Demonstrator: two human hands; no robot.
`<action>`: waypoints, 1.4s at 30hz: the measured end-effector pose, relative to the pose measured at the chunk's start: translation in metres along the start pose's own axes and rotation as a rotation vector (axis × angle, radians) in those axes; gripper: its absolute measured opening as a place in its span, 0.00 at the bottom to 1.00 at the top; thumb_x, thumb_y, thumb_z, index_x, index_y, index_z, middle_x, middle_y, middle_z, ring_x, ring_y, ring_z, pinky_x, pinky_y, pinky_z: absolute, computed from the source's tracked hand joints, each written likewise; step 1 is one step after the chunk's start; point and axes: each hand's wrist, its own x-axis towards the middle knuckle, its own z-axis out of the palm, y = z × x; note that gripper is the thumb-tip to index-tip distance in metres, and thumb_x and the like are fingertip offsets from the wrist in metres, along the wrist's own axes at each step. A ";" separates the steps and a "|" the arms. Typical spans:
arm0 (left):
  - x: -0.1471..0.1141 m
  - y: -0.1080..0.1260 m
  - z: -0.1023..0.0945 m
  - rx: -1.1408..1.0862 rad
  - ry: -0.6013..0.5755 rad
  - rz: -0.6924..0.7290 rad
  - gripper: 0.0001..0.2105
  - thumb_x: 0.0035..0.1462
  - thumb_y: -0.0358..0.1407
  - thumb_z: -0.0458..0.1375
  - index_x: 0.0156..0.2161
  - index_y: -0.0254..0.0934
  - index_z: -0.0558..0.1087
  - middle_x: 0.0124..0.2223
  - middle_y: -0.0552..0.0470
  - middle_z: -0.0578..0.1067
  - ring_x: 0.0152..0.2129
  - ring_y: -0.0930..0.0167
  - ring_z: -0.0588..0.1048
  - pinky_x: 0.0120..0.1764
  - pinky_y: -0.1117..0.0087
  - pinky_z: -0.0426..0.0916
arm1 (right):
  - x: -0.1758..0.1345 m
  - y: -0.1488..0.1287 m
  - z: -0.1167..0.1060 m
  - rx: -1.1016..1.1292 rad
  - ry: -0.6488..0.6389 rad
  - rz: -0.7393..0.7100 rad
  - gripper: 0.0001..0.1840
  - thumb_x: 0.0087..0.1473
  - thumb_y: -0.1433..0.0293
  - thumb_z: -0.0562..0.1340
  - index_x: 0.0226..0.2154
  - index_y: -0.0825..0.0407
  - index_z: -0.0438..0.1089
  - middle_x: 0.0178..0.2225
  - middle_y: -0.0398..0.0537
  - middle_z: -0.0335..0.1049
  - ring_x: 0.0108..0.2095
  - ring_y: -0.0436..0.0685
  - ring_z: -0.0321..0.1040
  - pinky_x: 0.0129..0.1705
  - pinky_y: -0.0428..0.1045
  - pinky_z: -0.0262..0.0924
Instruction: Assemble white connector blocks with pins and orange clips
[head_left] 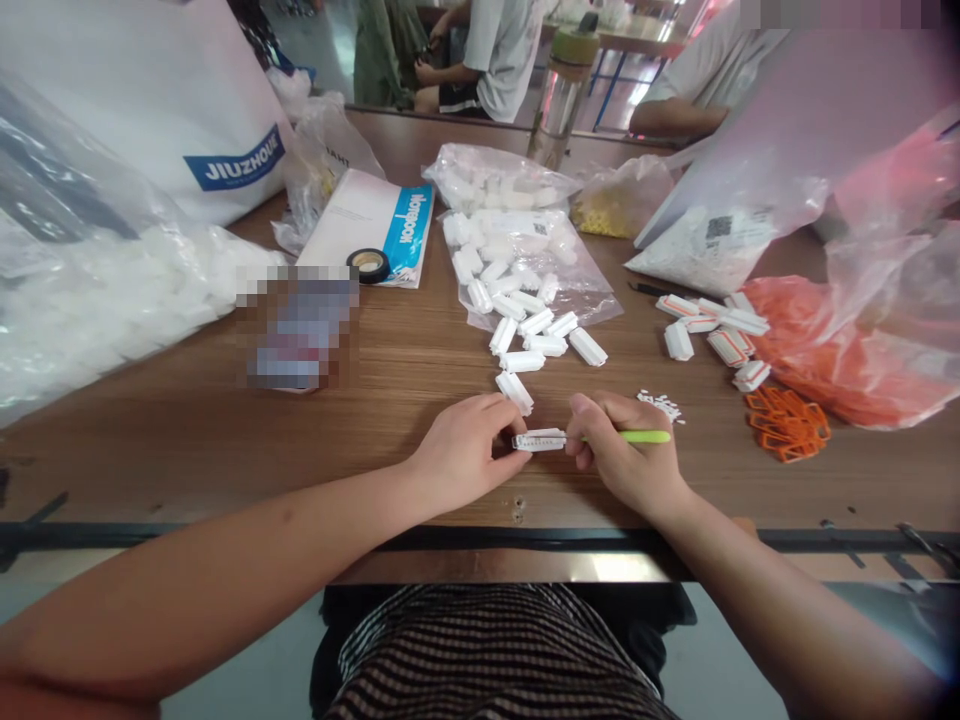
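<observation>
One white slotted plastic housing [541,440] sits near the front edge of the desk [375,430], apparently being worked with a lime-green pen-like tool [646,437]. The left hand [463,452] pinches the housing's left end, grip closed; the right hand [628,440] has its grip closed around the tool, whose tip is hidden. The next move calls for steady, careful alignment.

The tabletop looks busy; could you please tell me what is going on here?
The left hand holds a small white piece, while the right hand grips a green tool by the piece's right end; the tool's tip is hidden. Loose white pieces lie just beyond, in front of a clear bag of more. Orange-striped pieces and orange frames lie to the right.
</observation>
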 end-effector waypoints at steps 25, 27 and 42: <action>-0.001 -0.002 0.002 0.012 0.009 -0.008 0.05 0.55 0.34 0.62 0.33 0.37 0.70 0.32 0.55 0.71 0.29 0.71 0.68 0.33 0.68 0.63 | 0.000 -0.003 0.001 -0.084 -0.010 -0.041 0.24 0.63 0.64 0.57 0.17 0.52 0.66 0.15 0.40 0.65 0.16 0.45 0.60 0.20 0.45 0.57; 0.000 -0.002 0.002 0.007 0.004 -0.006 0.05 0.55 0.34 0.62 0.33 0.37 0.69 0.33 0.55 0.72 0.29 0.71 0.68 0.33 0.68 0.64 | -0.002 -0.002 0.001 -0.017 0.024 -0.025 0.23 0.63 0.64 0.57 0.18 0.52 0.67 0.16 0.40 0.66 0.15 0.45 0.61 0.19 0.44 0.57; -0.001 -0.004 0.003 0.030 0.015 -0.006 0.05 0.55 0.34 0.62 0.34 0.38 0.70 0.32 0.56 0.70 0.29 0.71 0.69 0.33 0.68 0.63 | -0.004 0.001 0.003 -0.011 0.007 -0.031 0.23 0.63 0.64 0.57 0.17 0.52 0.67 0.17 0.41 0.67 0.15 0.45 0.62 0.20 0.44 0.58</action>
